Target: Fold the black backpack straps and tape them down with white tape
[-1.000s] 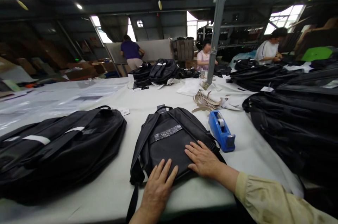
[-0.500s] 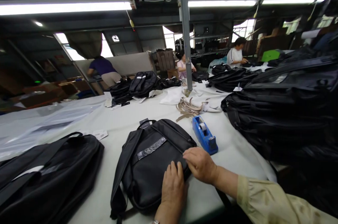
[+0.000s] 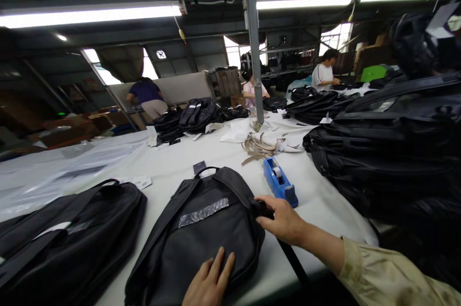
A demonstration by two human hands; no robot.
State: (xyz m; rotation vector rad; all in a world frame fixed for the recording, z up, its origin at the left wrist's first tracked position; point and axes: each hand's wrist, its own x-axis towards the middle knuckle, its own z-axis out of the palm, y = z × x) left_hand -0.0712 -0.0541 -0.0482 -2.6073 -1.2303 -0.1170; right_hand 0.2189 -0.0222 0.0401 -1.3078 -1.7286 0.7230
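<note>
A black backpack (image 3: 190, 253) lies on the white-covered table with its strap side up. A shiny strip (image 3: 203, 213) crosses its back panel, and a dark tag (image 3: 199, 167) sticks out by the top handle. My left hand (image 3: 208, 281) rests on the lower part of the bag, fingers spread. At the bag's right edge, my right hand (image 3: 283, 219) is closed around the shoulder strap (image 3: 236, 188), thumb and fingers pinching it. A narrow black webbing strap (image 3: 293, 260) hangs below that hand toward the table edge. Just beyond the right hand stands a blue tape dispenser (image 3: 280, 183).
Another black backpack (image 3: 108, 229) lies at left. A tall pile of black bags (image 3: 389, 162) fills the right side. Beige strips (image 3: 260, 144) lie near a metal post (image 3: 255, 46). Farther off are more bags (image 3: 198, 114) and several people, one in white (image 3: 321, 75).
The backpack has shifted toward me and left. My left hand has slid lower left with its fingers spreading. My right hand has closed on the shoulder strap, and the webbing shows more.
</note>
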